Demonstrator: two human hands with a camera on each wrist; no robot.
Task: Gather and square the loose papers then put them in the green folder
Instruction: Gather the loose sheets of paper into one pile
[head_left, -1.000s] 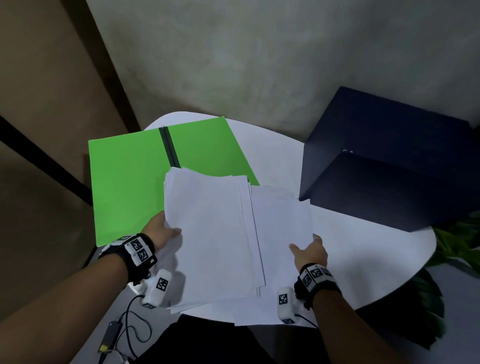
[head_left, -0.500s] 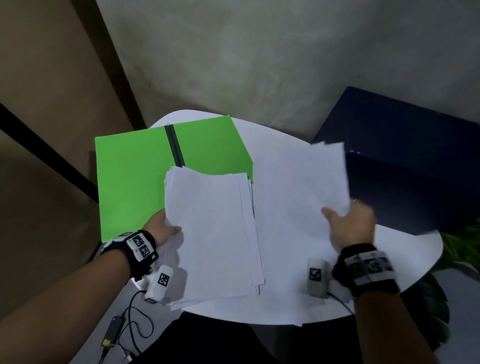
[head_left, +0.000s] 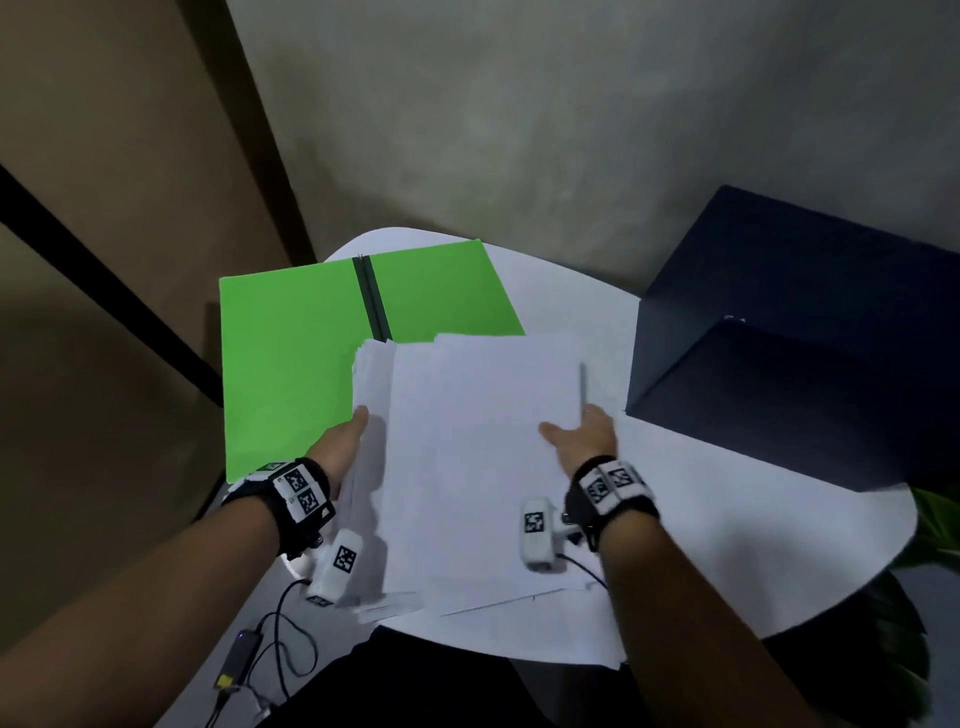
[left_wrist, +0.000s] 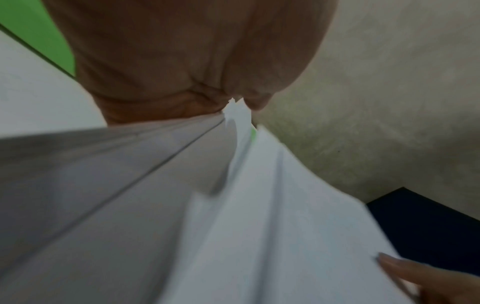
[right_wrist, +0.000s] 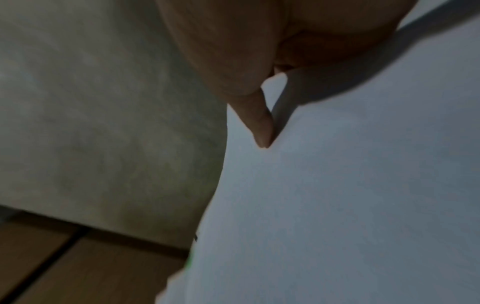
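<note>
On the white round table (head_left: 727, 545) a green folder (head_left: 291, 364) lies open, its dark spine (head_left: 371, 296) running near to far, its near right corner hidden under the loose papers (head_left: 467, 467). The papers form an uneven, fanned stack at the near middle of the table, edges not aligned. The left hand (head_left: 340, 447) grips the stack's left edge, thumb on top; its fingers are hidden beneath the sheets, and the left wrist view shows only the palm (left_wrist: 194, 61) closing on the paper edges. The right hand (head_left: 584, 436) pinches a sheet at the stack's right edge, thumb lying on top, fingers tucked under; in the right wrist view the thumb (right_wrist: 259, 123) presses on blurred white paper. A dark navy box (head_left: 805, 364) stands on the far right of the table, cut off by the frame. Green leaves (head_left: 935, 519) show past the table's right rim. A cable (head_left: 280, 639) hangs below the left wrist.
</note>
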